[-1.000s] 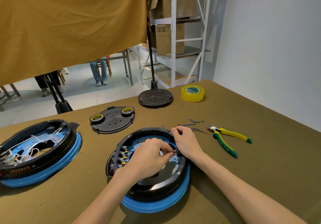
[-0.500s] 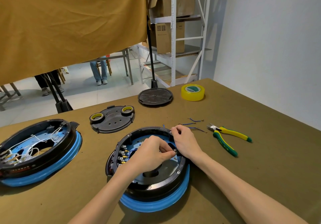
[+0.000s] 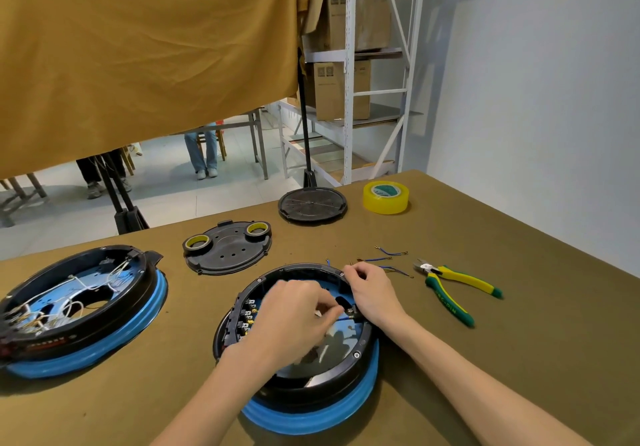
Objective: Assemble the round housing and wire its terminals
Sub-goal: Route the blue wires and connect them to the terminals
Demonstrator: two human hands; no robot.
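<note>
The brown table (image 3: 519,324) carries it all. Dead centre sits the round housing (image 3: 346,373), black on a blue ring, open side up. Off to the left lies a second housing (image 3: 86,310), full of white wires. Behind them — a black cover plate (image 3: 228,251) with two tape rolls on it, a round black disc (image 3: 312,205), and a roll of yellow tape (image 3: 385,197). To the right, yellow-green cutters (image 3: 453,290) and loose blue wires (image 3: 388,262). The left hand (image 3: 294,317) (it hides most of the terminals) pinches a blue wire (image 3: 343,319) inside the housing. The right hand (image 3: 374,293) — fingers curled — rests on the rim and grips a small black part there.
</note>
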